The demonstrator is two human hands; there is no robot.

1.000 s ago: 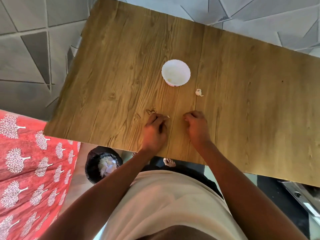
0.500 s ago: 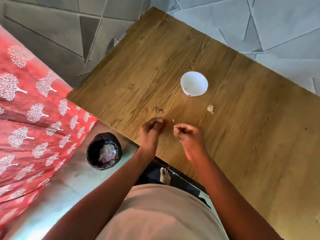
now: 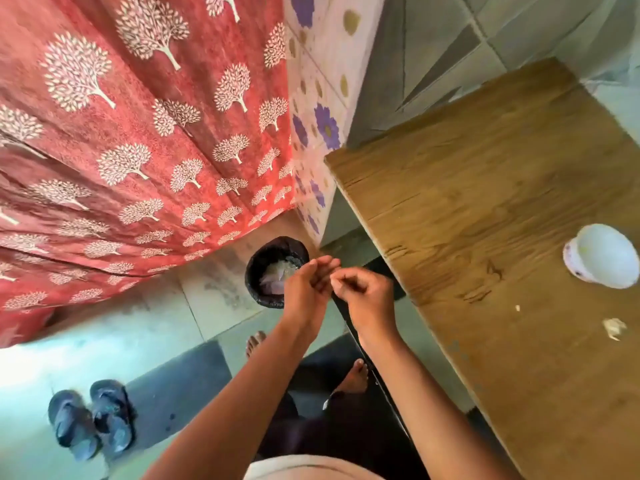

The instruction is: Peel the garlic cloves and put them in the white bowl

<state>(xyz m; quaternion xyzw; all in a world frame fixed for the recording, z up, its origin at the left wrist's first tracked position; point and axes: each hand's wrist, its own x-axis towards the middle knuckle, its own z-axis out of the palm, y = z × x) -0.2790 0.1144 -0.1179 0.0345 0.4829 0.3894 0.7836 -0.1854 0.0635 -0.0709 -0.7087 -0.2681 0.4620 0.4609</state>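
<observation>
The wooden surface fills the right part of the view, brown with dark grain lines, and its near edge runs diagonally past the white bowl. The room has a pale green tiled floor, a grey wall with triangle tiles behind the surface, a panel with purple flowers, and a red cloth printed with white trees. The white bowl stands on the surface, tilted in this wide view so its open mouth faces toward the right; a small purple mark is on its side, too small to read. Nearer to the person than the bowl, a garlic clove lies on the surface, well apart from the bowl, its long axis roughly across the picture; a tiny white piece lies between them. Left of the bowl and off the surface, both hands are over a black bin on the floor. The left hand has its fingers nearly straight and together. The right hand has its fingers curled, thumb and forefinger pinched; what they hold I cannot tell. A pair of dark slippers lies on the floor, far from the bowl. No readable writing is visible.
</observation>
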